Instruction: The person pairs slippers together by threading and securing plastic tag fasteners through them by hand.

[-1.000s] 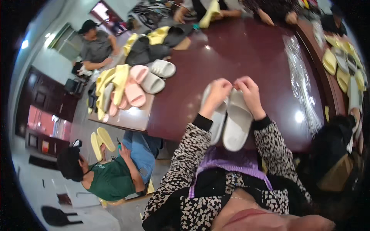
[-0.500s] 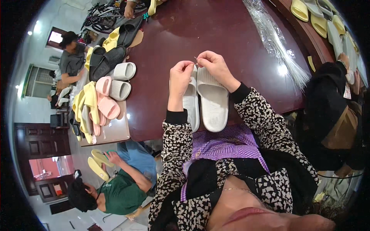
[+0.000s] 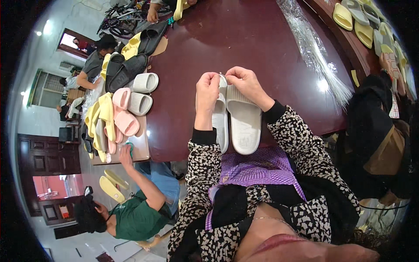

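Right up close, the purple checked apron (image 3: 257, 168) meets the table edge, and here's the pair of off-white slippers (image 3: 245, 131) lying side by side on the dark red table (image 3: 262, 35), heels toward the wearer. Over the toe ends, the left hand (image 3: 207, 91) has thumb and forefinger pinched together, and the right hand (image 3: 248, 85) pinches too, just beside it; whatever sits between those fingertips is too small to tell. Off to the left, a co-worker in green (image 3: 144, 214) reaches toward the pink slippers (image 3: 127, 123), with grey slippers (image 3: 140, 103) next to them. Farther out, a bundle of clear strips (image 3: 314, 52) lies right, black slippers (image 3: 126, 72) left, and bicycles (image 3: 120, 22) stand way back!
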